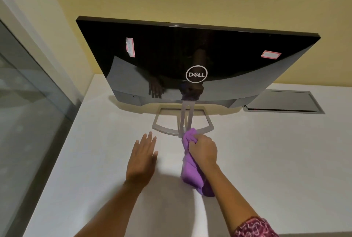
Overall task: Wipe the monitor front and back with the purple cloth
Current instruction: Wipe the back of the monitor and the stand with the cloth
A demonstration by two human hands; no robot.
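Purple cloth — bunched in right hand, just before the monitor; left hand flat, empty (back apparently awaiting wipe; front hidden).

Warm overhead light, reflections on the glossy monitor, edges distorted.
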